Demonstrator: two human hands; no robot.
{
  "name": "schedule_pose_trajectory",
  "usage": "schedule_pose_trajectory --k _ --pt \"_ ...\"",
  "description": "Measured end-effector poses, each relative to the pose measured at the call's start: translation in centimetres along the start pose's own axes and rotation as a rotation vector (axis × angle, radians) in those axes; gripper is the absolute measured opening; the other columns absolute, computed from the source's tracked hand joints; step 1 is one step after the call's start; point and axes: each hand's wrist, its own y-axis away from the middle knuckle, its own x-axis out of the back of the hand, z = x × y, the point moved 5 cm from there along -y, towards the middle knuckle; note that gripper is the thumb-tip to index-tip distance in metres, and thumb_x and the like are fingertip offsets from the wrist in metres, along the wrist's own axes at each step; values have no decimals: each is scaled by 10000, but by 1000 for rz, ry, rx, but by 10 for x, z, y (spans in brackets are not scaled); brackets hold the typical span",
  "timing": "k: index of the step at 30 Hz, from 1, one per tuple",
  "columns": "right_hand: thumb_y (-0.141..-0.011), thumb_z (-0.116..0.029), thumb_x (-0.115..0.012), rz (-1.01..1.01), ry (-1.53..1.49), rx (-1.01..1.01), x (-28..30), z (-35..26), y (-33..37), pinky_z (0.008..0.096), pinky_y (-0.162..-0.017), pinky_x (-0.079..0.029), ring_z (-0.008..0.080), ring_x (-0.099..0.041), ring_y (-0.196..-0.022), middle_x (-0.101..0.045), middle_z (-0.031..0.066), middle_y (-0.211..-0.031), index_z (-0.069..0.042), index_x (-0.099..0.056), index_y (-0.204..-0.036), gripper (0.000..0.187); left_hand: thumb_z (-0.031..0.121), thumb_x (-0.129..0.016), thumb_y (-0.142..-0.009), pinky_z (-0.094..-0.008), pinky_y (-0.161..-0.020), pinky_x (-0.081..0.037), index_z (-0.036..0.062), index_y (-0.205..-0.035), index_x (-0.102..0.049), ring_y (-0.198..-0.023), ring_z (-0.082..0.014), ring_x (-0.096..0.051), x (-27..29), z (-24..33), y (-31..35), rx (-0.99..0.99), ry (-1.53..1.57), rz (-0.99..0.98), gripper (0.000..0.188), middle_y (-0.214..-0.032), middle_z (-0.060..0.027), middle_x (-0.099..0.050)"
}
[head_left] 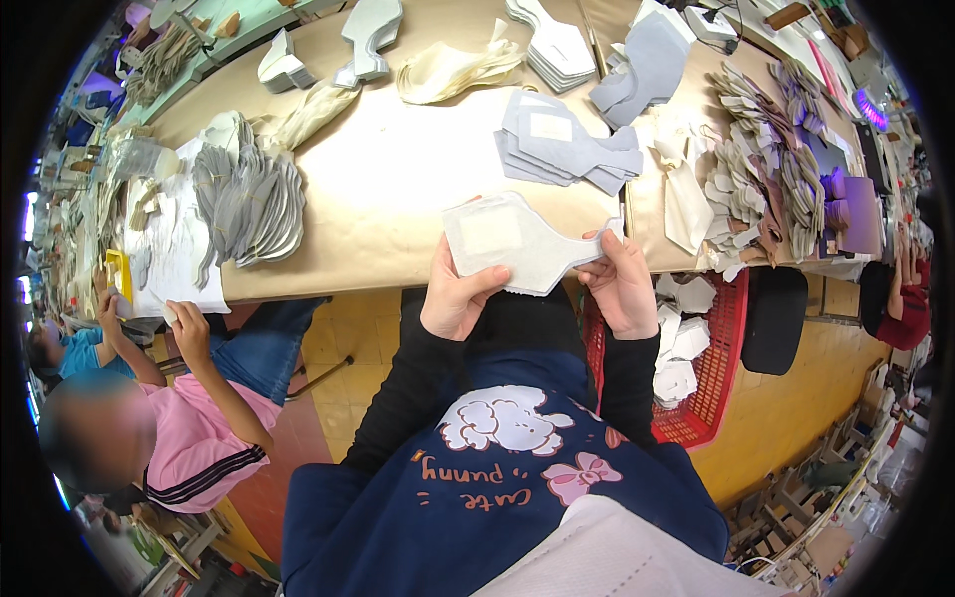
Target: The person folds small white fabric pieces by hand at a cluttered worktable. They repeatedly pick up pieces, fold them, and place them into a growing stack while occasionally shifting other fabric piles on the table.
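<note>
— Location of the pale panel (547,249)?

— Close to mid-view, toward one o'clock, held up over the near edge of the table (348,249). Broad end points to nine, narrow end to three.

— Hands?

— Both gripping it. Left hand (460,298) clamps the broad end's lower edge, thumb on top. Right hand (622,284) pinches the narrow end between thumb and fingers.

— Handling?

— Probably light, soft-faced, stiff enough to lie flat; slipping seems unlikely. Narrow neck looks likeliest to fold. Best hold: one hand per end, thumbs clear of the rectangular patch (492,229).

— Containers?

— Openwork red basket (723,368) at four o'clock, partly behind the right sleeve (629,388); loose white pieces (686,340) inside. Yellow container (119,269) at nine; contents too small to tell.
</note>
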Motion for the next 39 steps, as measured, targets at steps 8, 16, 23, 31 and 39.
schedule_pose_trajectory --k 8,16,23,31,39 --pt "-1047 -331 -544 123 -6 83 -7 8 -3 237 -625 -530 135 -717 -749 -750 76 -922 -40 -673 -1068 319 280 -601 -1021 -412 -977 -542 72 -1446 -389 -1170 -231 -604 -21 -34 9 97 306 -6 518 -1329 -96 -565" --pt "-1059 -394 -490 5 -272 -98 -7 21 -4 271 -649 -576 231 -751 -857 -744 106 -1031 -13 -651 -1167 427 218 -551 -1047 -334 -844 -594 52 -1243 -558 -946 -177 -687 1 -48 -2 278 677 -58 257 -1100 -74 -685" --pt "-1065 -382 -490 103 -247 -65 -16 31 -8 263 -656 -578 214 -750 -849 -743 104 -1023 -6 -646 -1163 419 222 -541 -1052 -325 -850 -564 14 -1215 -569 -939 -198 -676 -3 -52 -2 327 827 5 266 -1073 -116 -693" --pt "-962 -161 -677 61 175 28 -13 5 -3 240 -668 -567 190 -738 -782 -735 139 -949 58 -659 -1137 281 76 -655 -962 -287 -863 -541 29 -1195 -564 -935 -137 -661 4 -31 -4 165 108 67 254 -1062 -70 -682" --pt "-946 -153 -690 44 266 1 -6 7 3 227 -655 -543 153 -715 -696 -744 133 -830 11 -710 -950 165 95 -682 -951 -284 -834 -534 46 -1164 -611 -898 -131 -659 4 -25 3 196 149 57 230 -1021 -55 -692"
